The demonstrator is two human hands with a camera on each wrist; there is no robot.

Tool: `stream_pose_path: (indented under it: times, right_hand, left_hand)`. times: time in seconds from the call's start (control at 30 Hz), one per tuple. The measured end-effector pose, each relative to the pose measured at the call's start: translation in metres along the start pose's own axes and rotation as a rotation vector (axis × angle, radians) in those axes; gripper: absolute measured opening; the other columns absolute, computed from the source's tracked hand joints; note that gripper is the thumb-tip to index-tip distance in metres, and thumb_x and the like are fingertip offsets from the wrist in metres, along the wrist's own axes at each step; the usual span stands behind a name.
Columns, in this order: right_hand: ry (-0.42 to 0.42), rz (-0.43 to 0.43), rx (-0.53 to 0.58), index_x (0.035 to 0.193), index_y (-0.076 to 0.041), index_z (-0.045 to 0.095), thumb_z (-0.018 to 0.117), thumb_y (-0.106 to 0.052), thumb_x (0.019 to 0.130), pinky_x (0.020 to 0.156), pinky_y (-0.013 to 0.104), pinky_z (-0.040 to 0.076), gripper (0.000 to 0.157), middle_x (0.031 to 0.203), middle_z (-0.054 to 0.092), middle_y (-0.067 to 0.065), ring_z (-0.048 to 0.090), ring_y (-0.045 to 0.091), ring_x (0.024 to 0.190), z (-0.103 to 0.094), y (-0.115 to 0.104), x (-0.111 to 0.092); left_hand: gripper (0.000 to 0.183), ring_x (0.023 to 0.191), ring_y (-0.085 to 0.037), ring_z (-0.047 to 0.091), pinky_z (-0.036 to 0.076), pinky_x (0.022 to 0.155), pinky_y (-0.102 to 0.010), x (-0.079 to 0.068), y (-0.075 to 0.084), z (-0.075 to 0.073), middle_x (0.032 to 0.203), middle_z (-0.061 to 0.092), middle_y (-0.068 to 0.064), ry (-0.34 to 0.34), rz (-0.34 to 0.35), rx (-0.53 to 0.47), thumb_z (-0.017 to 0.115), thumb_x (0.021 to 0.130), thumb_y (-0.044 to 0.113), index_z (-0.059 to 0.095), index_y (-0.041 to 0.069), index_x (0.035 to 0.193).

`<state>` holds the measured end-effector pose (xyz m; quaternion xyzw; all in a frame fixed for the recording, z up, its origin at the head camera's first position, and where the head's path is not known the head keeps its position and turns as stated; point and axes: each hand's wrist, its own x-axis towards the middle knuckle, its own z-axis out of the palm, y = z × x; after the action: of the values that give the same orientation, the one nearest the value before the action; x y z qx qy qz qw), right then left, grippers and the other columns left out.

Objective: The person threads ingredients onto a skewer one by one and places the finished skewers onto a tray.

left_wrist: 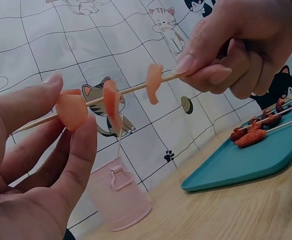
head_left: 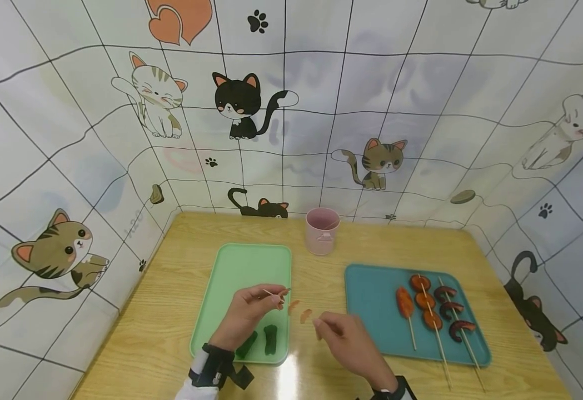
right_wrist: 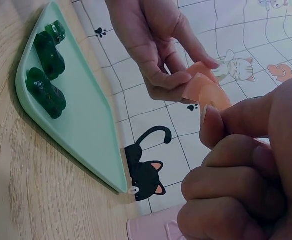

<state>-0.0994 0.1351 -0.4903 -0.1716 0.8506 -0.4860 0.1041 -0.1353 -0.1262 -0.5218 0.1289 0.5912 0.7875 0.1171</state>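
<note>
Between both hands a thin wooden skewer (left_wrist: pixel 136 88) runs over the table, carrying several slices. My left hand (head_left: pixel 248 312) pinches a pinkish-orange slice (left_wrist: pixel 72 109) on the skewer between thumb and fingertips, above the right edge of the light green tray (head_left: pixel 251 266). Thumb and forefinger of my right hand (head_left: pixel 353 341) pinch one end of the skewer, left of the teal tray (head_left: pixel 371 311). Along the stick between the hands sit a middle slice (left_wrist: pixel 112 104) and another slice (left_wrist: pixel 154 83) close to my right fingertips. My right hand's other fingers are curled in.
Dark green ribbed pieces (head_left: pixel 270 339) lie at the green tray's near end. On the teal tray rest a sausage-like piece on a stick (head_left: pixel 404 303), a skewer of round orange slices (head_left: pixel 425 301) and one of dark red tentacle-like pieces (head_left: pixel 451 309). A pink bucket (head_left: pixel 320 239) stands behind, holding a stick.
</note>
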Motion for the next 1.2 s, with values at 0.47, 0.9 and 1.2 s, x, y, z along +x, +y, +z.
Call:
stream_pose_path:
  times: [0.47, 0.9, 1.2]
  right_hand:
    - [-0.014, 0.004, 0.024, 0.079, -0.023, 0.066, 0.053, -0.028, 0.108, 0.043, 0.018, 0.025, 0.032, 0.053, 0.036, -0.01, 0.028, -0.001, 0.043, 0.004, 0.003, 0.0]
    - [0.139, 0.16, 0.008, 0.085, -0.016, 0.069, 0.054, -0.027, 0.108, 0.049, 0.021, 0.031, 0.029, 0.057, 0.039, -0.004, 0.03, 0.005, 0.047, -0.009, 0.01, -0.003]
    - [0.319, 0.267, -0.054, 0.096, -0.011, 0.073, 0.051, -0.022, 0.109, 0.06, 0.025, 0.042, 0.027, 0.078, 0.065, 0.005, 0.045, 0.01, 0.059, -0.026, 0.028, -0.006]
  left_hand:
    - [0.034, 0.102, -0.013, 0.068, 0.056, 0.101, -0.034, -0.002, -0.003, 0.005, 0.131, 0.07, -0.01, 0.055, -0.08, 0.017, 0.061, 0.103, 0.014, 0.063, -0.003, 0.132]
    - [0.05, 0.129, -0.031, 0.06, 0.055, 0.102, -0.034, 0.009, -0.017, 0.021, 0.147, 0.056, -0.02, 0.056, -0.19, 0.072, 0.072, 0.096, 0.019, 0.057, 0.011, 0.143]
    - [0.049, 0.101, -0.028, 0.073, 0.062, 0.089, -0.035, 0.026, -0.041, 0.062, 0.121, 0.07, -0.022, 0.144, -0.208, 0.123, 0.074, 0.094, 0.015, 0.059, -0.005, 0.136]
